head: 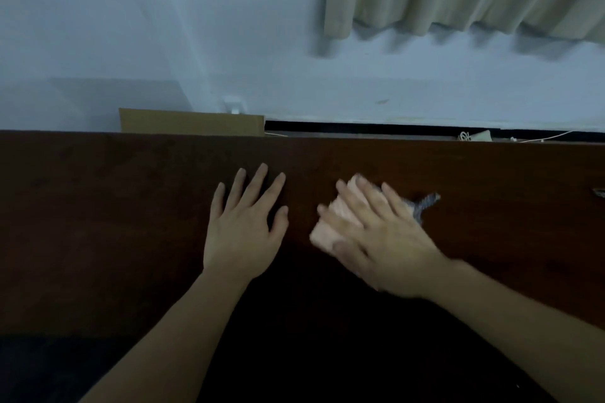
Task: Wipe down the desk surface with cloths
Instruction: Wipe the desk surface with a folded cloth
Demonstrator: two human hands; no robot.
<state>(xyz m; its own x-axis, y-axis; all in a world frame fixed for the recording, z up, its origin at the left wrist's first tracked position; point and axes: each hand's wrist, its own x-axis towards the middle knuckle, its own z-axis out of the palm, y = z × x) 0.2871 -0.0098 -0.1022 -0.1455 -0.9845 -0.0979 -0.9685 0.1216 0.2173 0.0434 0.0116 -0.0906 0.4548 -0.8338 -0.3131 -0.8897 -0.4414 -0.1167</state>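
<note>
Mid-wipe — right hand (376, 239) flat, pressing pink cloth (330, 222) on bench (131, 206), left hand (244, 222) splayed, empty — next sweep toward 3 o'clock.

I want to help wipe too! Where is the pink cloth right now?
In the head view the pink cloth lies on the dark desk, right of centre, pressed flat under the right hand; the left hand rests just beside it.

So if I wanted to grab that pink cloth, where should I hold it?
Probably the pink cloth's near-left corner, coming from the left. That folded corner sticks out past the right hand, which lies flat over the rest. The left hand rests open on the desk just beside it.
</note>
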